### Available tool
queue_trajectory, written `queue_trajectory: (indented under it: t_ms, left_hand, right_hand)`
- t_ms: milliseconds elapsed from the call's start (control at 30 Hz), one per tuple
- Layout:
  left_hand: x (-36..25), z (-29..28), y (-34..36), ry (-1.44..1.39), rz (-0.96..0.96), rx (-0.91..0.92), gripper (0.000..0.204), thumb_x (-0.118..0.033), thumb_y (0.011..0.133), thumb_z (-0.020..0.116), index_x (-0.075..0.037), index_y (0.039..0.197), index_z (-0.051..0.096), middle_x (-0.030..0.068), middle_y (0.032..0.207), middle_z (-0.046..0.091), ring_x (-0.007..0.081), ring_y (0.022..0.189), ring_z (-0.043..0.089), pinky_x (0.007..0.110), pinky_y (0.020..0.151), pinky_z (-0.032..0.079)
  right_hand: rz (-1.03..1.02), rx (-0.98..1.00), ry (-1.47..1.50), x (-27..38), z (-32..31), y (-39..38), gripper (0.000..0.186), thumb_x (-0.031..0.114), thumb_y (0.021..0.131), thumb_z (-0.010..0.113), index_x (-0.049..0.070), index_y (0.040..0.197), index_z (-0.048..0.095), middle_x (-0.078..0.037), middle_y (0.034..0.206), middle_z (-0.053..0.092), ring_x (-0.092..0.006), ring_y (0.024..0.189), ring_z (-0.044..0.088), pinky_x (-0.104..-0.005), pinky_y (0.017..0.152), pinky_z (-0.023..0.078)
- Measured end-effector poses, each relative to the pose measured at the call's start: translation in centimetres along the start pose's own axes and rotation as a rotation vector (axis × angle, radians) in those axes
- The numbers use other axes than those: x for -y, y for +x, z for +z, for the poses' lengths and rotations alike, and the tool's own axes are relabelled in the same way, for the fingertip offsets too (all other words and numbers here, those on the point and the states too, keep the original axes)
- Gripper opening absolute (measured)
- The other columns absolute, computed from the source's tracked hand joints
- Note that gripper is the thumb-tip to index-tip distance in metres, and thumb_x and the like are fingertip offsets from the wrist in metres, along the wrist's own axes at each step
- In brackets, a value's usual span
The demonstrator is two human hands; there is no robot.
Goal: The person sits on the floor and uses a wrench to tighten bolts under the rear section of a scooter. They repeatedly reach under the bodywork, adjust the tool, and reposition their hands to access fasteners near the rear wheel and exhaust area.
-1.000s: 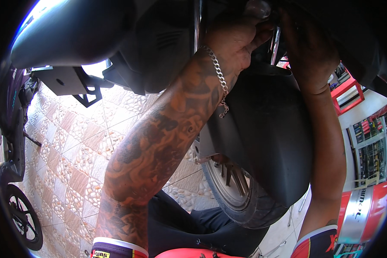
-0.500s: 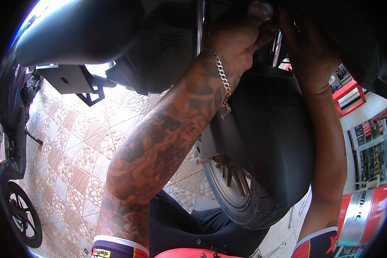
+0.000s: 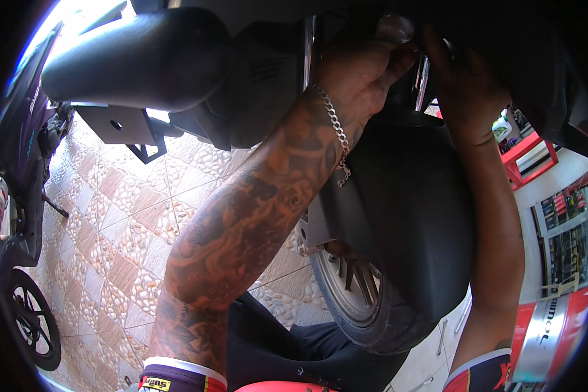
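Note:
I look up under a scooter. My left hand (image 3: 362, 72), with a silver chain bracelet at the wrist, reaches up beside a chrome fork tube (image 3: 309, 49) and closes its fingers on a small part (image 3: 395, 29) under the dark body panel. My right hand (image 3: 460, 81) is raised just to the right of it, fingers curled on the same spot beside another chrome tube (image 3: 423, 81); what it grips is hidden in shadow. Below both hands curves the black front mudguard (image 3: 405, 215) over the wheel (image 3: 359, 300).
A black exhaust or body tube (image 3: 137, 62) with a metal bracket (image 3: 121, 124) hangs at upper left. A purple motorbike and its wheel (image 3: 32, 320) stand at the left edge on the tiled floor (image 3: 111, 228). Red shelving (image 3: 526, 153) and a red drum (image 3: 549, 333) are at right.
Both hands have stayed at the same spot under the panel; the view has shifted only slightly.

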State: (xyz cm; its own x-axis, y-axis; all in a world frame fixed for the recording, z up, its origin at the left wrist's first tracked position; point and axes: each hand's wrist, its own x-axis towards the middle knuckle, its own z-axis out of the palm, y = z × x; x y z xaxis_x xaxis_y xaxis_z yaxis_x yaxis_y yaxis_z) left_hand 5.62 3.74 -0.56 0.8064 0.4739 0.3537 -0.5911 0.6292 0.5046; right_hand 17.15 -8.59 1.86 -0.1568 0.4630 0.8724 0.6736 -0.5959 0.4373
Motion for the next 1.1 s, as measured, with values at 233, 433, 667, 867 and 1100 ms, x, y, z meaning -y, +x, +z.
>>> queue_trajectory:
  t_ms: [233, 433, 667, 867, 1100]
  left_hand:
    - [0.0, -0.1, -0.1, 0.0, -0.003, -0.012, 0.016, -0.005, 0.1, 0.061, 0.0, 0.115, 0.064, 0.0125, 0.109, 0.07, 0.0257, 0.098, 0.07, 0.039, 0.089, 0.059]
    - [0.2, -0.5, 0.1, -0.079, -0.023, 0.042, 0.016, 0.001, 0.102, 0.054, 0.003, 0.117, 0.06, 0.0162, 0.109, 0.068, 0.0276, 0.098, 0.069, 0.038, 0.087, 0.062]
    - [0.1, -0.9, 0.3, -0.098, -0.062, 0.062, 0.016, 0.001, 0.102, 0.055, 0.005, 0.116, 0.059, 0.0196, 0.107, 0.067, 0.0277, 0.097, 0.068, 0.037, 0.086, 0.061]
    - [0.2, -0.9, 0.5, -0.128, -0.086, 0.058, 0.015, 0.003, 0.101, 0.053, 0.007, 0.115, 0.058, 0.0208, 0.108, 0.066, 0.0274, 0.096, 0.068, 0.036, 0.086, 0.061]
    - [0.2, -0.7, 0.3, -0.059, -0.067, 0.043, 0.017, 0.004, 0.101, 0.052, 0.01, 0.116, 0.057, 0.0232, 0.111, 0.066, 0.0295, 0.1, 0.068, 0.038, 0.087, 0.06]
  right_hand:
    - [-0.274, -0.126, -0.228, -0.2, -2.1, 0.7, 0.02, 0.024, 0.096, 0.068, 0.02, 0.114, 0.074, -0.007, 0.082, 0.072, -0.0247, 0.071, 0.07, -0.0374, 0.062, 0.053]
    - [-0.201, 0.002, -0.415, -1.4, -1.1, 0.3, 0.022, 0.025, 0.095, 0.067, 0.036, 0.113, 0.074, 0.0, 0.066, 0.065, -0.0189, 0.056, 0.067, -0.0326, 0.049, 0.05]
    - [-0.194, 0.043, -0.372, -2.1, -0.1, -0.4, 0.021, 0.024, 0.094, 0.065, 0.033, 0.111, 0.073, 0.001, 0.068, 0.066, -0.0194, 0.056, 0.067, -0.0334, 0.048, 0.049]
    - [-0.279, 0.181, -0.254, -3.1, -0.4, 0.4, 0.023, 0.023, 0.095, 0.063, 0.031, 0.114, 0.072, -0.001, 0.078, 0.072, -0.0218, 0.065, 0.071, -0.0362, 0.054, 0.054]
    - [-0.246, 0.263, -0.25, -4.3, 1.0, 0.2, 0.025, 0.021, 0.095, 0.059, 0.026, 0.118, 0.07, -0.003, 0.091, 0.076, -0.0262, 0.08, 0.075, -0.0402, 0.067, 0.06]
